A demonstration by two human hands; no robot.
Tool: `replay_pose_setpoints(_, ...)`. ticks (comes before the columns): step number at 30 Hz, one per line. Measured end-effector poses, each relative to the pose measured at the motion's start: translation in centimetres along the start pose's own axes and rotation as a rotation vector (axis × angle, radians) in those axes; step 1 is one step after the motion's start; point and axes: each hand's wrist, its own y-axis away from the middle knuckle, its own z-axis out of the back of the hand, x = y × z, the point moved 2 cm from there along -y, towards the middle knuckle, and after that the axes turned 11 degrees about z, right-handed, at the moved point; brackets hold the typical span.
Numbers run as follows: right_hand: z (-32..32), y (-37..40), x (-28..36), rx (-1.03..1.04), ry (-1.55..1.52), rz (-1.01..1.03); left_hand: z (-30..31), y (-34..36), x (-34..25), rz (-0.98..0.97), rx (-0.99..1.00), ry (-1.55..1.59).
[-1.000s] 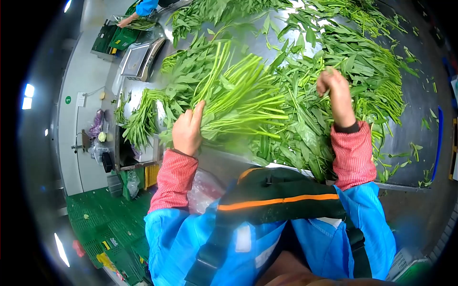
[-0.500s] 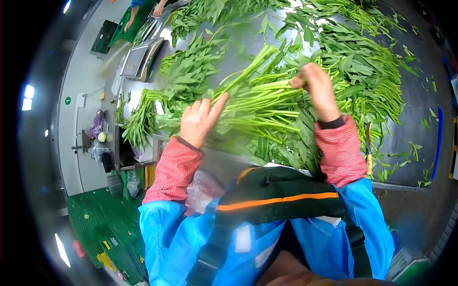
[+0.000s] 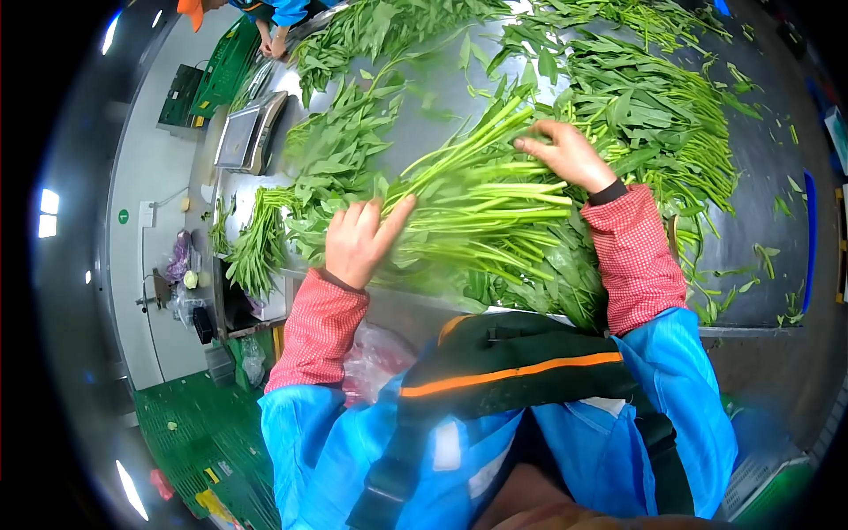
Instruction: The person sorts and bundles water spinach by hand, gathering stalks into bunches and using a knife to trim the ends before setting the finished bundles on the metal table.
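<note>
A loose bunch of water spinach (image 3: 495, 199), pale green stalks pointing right, lies across the middle over more greens. My left hand (image 3: 362, 240) is closed around its leafy left part, thumb on top; the undersides of the fingers are hidden. At the upper right of the bunch, my right hand (image 3: 570, 157) has thumb and bent fingers pinched at the stalks; the exact contact is partly hidden. A leafy heap (image 3: 565, 283) lies below the stalk ends, beside my right sleeve.
Large heaps of water spinach (image 3: 654, 115) cover the metal table (image 3: 760, 256) at the right and back. A scale (image 3: 247, 132) stands at the left, near a smaller bunch (image 3: 256, 243). Another person's hands (image 3: 272, 40) are at the far left, beside a green crate (image 3: 225, 71).
My right hand has shifted slightly left along the stalks, and its fingers are straighter. The stalks lie more fanned out. The other person has leaned further into view.
</note>
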Motion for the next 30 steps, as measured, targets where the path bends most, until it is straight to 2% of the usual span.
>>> replay_pose_setpoints(2,-0.4,0.6,0.5,-0.075,-0.172,0.107,0.1,0.1,-0.1,0.002,-0.001,0.013)
replay_pose_setpoints(6,1.4,1.1,-1.3,-0.42,-0.189,-0.008,0.0,1.3,0.3,0.052,0.048,0.056)
replay_pose_setpoints(8,2.8,1.2,-1.8,-0.324,-0.135,-0.019,-0.4,2.0,0.7,0.062,0.05,0.069)
replay_pose_setpoints(10,1.9,1.0,-0.4,-0.194,-0.117,0.122,-0.5,2.2,0.8,0.06,0.044,0.085)
replay_pose_setpoints(12,0.1,1.2,1.0,-0.049,-0.13,0.008,-0.5,2.2,0.8,0.057,0.024,0.092)
replay_pose_setpoints(14,-1.4,0.7,-0.1,0.082,-0.166,0.115,-0.4,2.0,0.7,0.047,0.008,0.108)
replay_pose_setpoints(15,-1.3,0.8,0.7,0.112,-0.121,0.091,-0.3,1.9,0.7,0.043,0.001,0.114)
replay_pose_setpoints(16,-1.8,0.9,0.3,0.016,-0.164,0.177,-0.2,2.0,0.7,0.05,0.001,0.125)
replay_pose_setpoints(18,-1.0,1.2,0.7,-0.115,-0.166,0.126,-0.3,2.3,0.7,0.065,0.004,0.15)
replay_pose_setpoints(20,0.9,0.8,0.5,-0.06,-0.083,0.004,-0.6,2.9,1.0,0.077,-0.001,0.172)
replay_pose_setpoints(22,0.9,0.8,0.2,-0.103,-0.069,0.121,-0.7,3.3,1.0,0.089,0.002,0.182)
replay_pose_setpoints(24,-0.8,1.2,0.7,-0.079,0.005,0.186,-0.7,3.3,0.9,0.087,0.001,0.194)
replay_pose_setpoints(25,-1.1,1.3,1.1,0.054,0.008,0.102,-0.7,3.2,0.9,0.088,0.0,0.198)
replay_pose_setpoints(26,-1.4,1.1,0.9,0.205,-0.038,0.131,-0.7,3.2,0.9,0.085,-0.004,0.208)
replay_pose_setpoints(28,-1.8,1.2,1.1,0.165,-0.189,0.147,-0.7,3.2,0.9,0.084,-0.008,0.223)
replay_pose_setpoints(30,-1.0,1.3,1.4,-0.076,-0.245,0.113,-0.7,3.5,0.8,0.103,0.013,0.221)
